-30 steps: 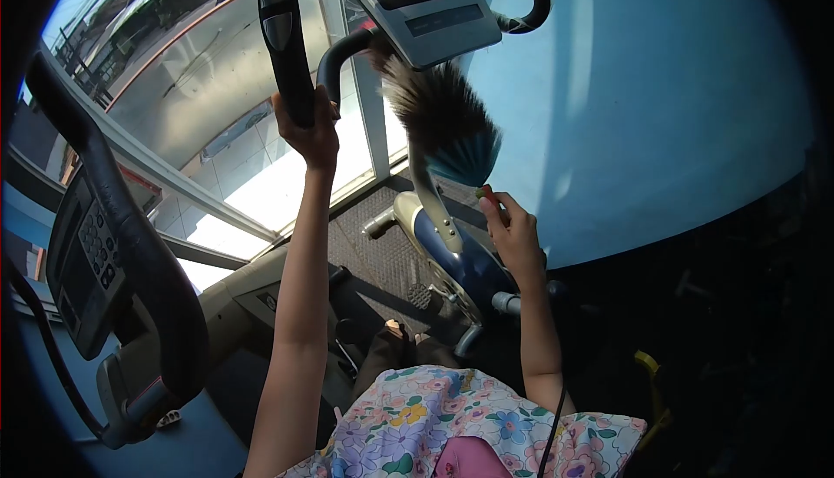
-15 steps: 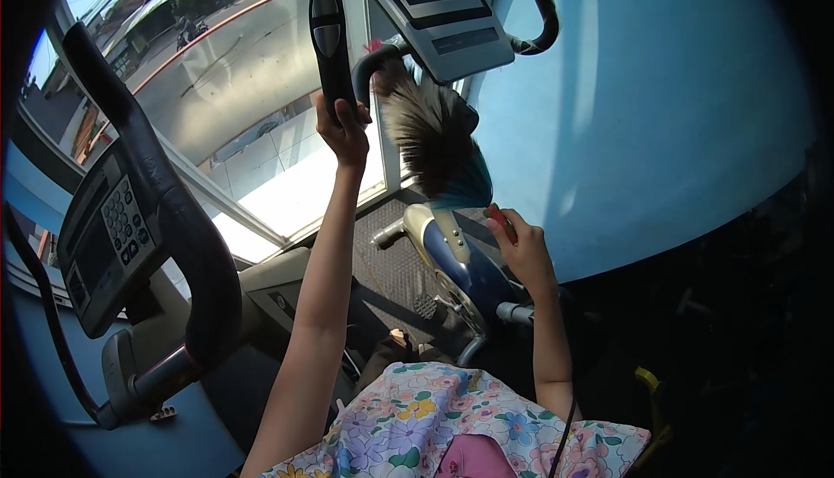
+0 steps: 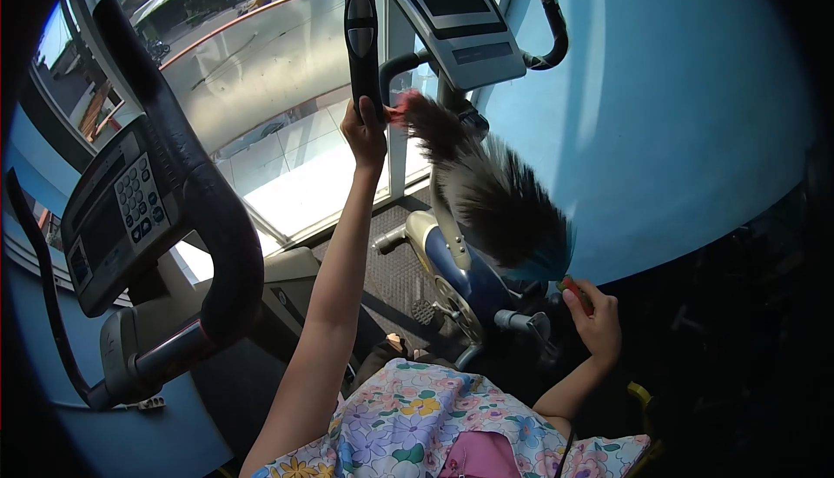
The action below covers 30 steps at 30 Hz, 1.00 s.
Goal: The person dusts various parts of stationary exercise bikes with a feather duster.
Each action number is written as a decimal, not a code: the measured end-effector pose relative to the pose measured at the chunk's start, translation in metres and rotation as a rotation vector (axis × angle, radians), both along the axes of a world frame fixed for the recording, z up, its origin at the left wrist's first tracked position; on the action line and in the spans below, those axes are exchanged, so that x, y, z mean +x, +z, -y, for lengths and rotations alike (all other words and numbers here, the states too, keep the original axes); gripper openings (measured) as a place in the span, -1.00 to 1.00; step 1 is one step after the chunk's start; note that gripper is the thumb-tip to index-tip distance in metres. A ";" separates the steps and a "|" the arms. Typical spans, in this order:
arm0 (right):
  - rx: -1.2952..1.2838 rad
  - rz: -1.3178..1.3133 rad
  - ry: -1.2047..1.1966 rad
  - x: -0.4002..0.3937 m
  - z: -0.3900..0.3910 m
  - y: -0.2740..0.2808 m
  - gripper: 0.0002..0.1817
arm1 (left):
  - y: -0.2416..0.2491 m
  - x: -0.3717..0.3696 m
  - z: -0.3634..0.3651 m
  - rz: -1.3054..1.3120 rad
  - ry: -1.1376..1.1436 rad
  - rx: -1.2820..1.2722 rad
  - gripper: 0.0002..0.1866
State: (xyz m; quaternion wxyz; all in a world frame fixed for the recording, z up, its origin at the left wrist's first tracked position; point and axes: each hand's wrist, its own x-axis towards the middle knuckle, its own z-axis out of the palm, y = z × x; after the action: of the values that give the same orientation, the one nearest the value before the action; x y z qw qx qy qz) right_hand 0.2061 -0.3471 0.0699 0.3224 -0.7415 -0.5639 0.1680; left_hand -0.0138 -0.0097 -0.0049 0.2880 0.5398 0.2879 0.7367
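Brown-black and pale grey plumes fan out thickly on a fluffy feather duster [image 3: 504,204], teal at its base and pink at its narrow tip. The right hand [image 3: 597,326] closes around its short red handle [image 3: 577,294]; the left hand [image 3: 367,139] wraps the lower end of a smooth black handlebar with silver sensor plates [image 3: 361,61]. The duster slants between the hands, below the boxy grey console [image 3: 465,26] and over the rounded blue-and-cream bike body [image 3: 469,282]. A relaxed wrist and light pressure would probably let such soft plumes bend around curved parts without snagging.
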 end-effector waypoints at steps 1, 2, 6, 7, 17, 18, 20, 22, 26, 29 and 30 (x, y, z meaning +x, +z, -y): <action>-0.019 0.000 0.002 0.004 0.000 0.000 -0.73 | 0.001 -0.002 0.000 -0.074 0.123 0.030 -0.55; -0.037 0.000 0.003 0.006 -0.002 0.000 -0.73 | 0.003 -0.002 0.000 -0.147 0.245 0.061 -0.57; -0.054 -0.059 0.165 0.006 -0.045 -0.011 -0.71 | 0.008 -0.005 0.001 -0.219 0.357 0.224 -0.52; -0.071 -0.065 0.152 0.001 -0.061 -0.016 -0.69 | 0.007 -0.003 0.000 -0.187 0.366 0.214 -0.49; 0.071 -0.095 0.091 -0.024 -0.128 -0.052 -0.64 | 0.001 -0.009 0.000 -0.201 0.200 0.074 -0.51; 0.085 -0.131 0.136 -0.028 -0.123 -0.049 -0.64 | 0.004 -0.009 0.003 -0.202 0.199 0.074 -0.51; -0.071 -0.162 0.169 -0.027 -0.116 -0.032 -0.62 | 0.011 -0.010 0.008 -0.197 0.188 0.102 -0.51; -0.153 -0.159 0.172 -0.017 -0.116 -0.030 -0.62 | 0.014 -0.009 0.013 -0.169 0.134 0.048 -0.50; -0.091 -0.100 -0.002 -0.008 -0.130 -0.040 -0.65 | 0.007 -0.008 0.004 -0.200 0.201 0.095 -0.49; 0.013 -0.112 -0.006 -0.015 -0.130 -0.050 -0.66 | 0.011 -0.009 0.009 -0.197 0.173 0.058 -0.48; 0.008 -0.149 0.028 -0.019 -0.128 -0.049 -0.67 | 0.011 -0.009 0.008 -0.195 0.181 0.065 -0.48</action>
State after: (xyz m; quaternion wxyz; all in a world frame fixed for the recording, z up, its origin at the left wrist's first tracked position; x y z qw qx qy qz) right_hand 0.1873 -0.2192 0.0213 0.3639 -0.7177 -0.5495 0.2249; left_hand -0.0226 -0.0180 0.0063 0.1732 0.5899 0.3381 0.7126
